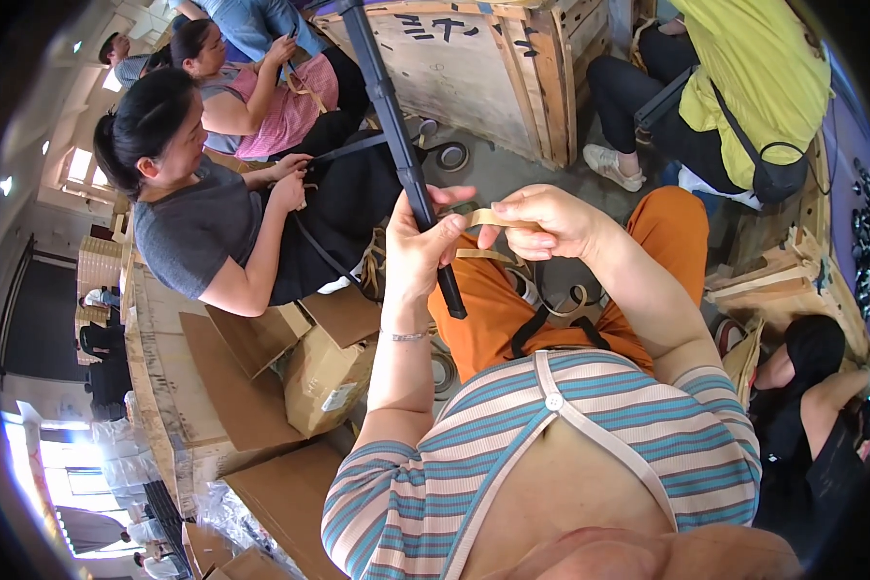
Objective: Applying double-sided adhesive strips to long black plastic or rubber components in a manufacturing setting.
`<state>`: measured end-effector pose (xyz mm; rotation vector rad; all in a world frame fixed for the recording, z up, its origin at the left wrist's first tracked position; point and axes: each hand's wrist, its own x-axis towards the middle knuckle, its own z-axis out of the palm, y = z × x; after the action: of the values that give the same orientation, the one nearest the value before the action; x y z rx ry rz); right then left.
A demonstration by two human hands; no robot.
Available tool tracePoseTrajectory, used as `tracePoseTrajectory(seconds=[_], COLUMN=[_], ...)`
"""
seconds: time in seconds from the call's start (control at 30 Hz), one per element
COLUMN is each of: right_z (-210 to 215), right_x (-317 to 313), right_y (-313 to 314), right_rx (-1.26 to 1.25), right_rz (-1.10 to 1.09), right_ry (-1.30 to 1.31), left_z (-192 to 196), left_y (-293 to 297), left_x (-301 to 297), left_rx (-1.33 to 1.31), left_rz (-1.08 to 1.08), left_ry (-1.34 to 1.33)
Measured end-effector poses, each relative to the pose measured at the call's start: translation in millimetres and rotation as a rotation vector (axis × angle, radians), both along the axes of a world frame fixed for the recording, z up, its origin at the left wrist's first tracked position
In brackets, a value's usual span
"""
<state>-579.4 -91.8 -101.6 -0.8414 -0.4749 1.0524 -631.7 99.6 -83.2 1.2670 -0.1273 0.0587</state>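
Observation:
My left hand is closed around a long black bar, which slants from the upper middle down to my lap. The bar looks stepped, with thicker and thinner lengths. A narrow tan strip of tape stretches from beside the left thumb and fingers to my right hand, which pinches it between thumb and fingers. More of the tan strip hangs below, over my orange trousers. Whether the strip sticks to the bar is hidden by the left fingers.
Rolls of tape lie on the floor ahead, before a wooden crate. On the left sit co-workers, the nearest in a grey shirt; a person in yellow is at the right. Opened cardboard boxes stand by my left elbow.

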Motion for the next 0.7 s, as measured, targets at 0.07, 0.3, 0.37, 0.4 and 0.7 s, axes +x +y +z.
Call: tracePoseTrajectory(seconds=[0.07, 0.3, 0.37, 0.4, 0.7], right_z=[-2, 5, 17, 21, 13], right_x=[4, -9, -10, -12, -22], right_y=[1, 6, 1, 0, 3], right_rx=[0.041, 0.007, -0.101, -0.187, -0.380], right_rz=[0.053, -0.275, -0.292, -0.346, -0.830], right_ry=[0.025, -0.553, -0.677, -0.792, -1.460], left_z=[-1, 0, 2, 3, -2], left_y=[3, 10, 12, 13, 16], left_x=[-1, -3, -5, -3, -7], left_rx=[0.050, 0.058, 0.035, 0.014, -0.034], left_rz=[-0.040, -0.088, -0.083, -0.086, -0.060], left_ry=[0.032, 0.190, 0.203, 0.211, 0.177])
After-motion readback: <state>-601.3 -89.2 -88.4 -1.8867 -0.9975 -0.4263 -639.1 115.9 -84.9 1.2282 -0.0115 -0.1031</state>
